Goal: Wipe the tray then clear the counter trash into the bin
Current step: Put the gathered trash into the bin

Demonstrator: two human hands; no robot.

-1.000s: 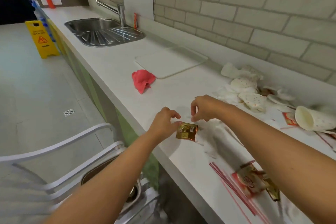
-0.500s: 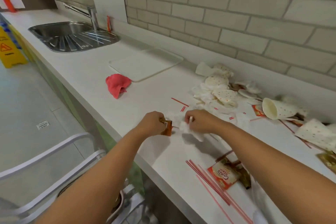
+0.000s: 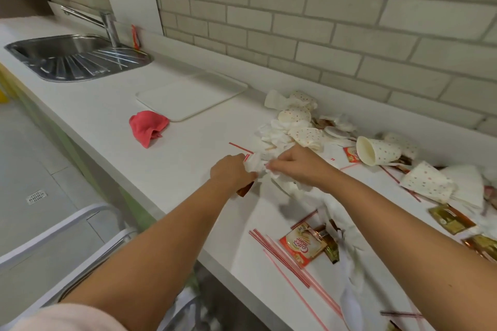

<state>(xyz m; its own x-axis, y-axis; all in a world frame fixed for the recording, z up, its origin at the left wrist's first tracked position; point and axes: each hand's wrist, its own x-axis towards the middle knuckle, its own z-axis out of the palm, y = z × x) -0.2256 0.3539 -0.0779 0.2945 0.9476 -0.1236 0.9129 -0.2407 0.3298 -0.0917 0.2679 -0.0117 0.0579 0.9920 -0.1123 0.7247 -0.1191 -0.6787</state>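
Left fingers (image 3: 239, 161) curled, pinching one end of a crumpled white tissue (image 3: 254, 164); fingertips hidden behind the knuckles. Right fingers (image 3: 278, 163) curled too, pinching the same tissue from the other side; cannot tell how many fingers grip. A brown sachet (image 3: 245, 190) pokes out under the left hand (image 3: 232, 173), mostly covered by the palm. The right hand (image 3: 298, 166) hides part of the tissue bunched beneath it.

Both hands are over the counter (image 3: 174, 169), right of the tray (image 3: 188, 97) and nearer the camera. The tray lies flat. The pink cloth (image 3: 148, 126) is just beside the tray's near corner; cannot tell whether they touch. The pile of paper cups (image 3: 295, 115) and napkins is right of the tray by the wall, jumbled and hard to separate. The sink (image 3: 72, 58) is left of the tray. The red stirrers (image 3: 282, 255) and creamer packet (image 3: 302, 244) are well right of the tray, partly behind the right forearm.
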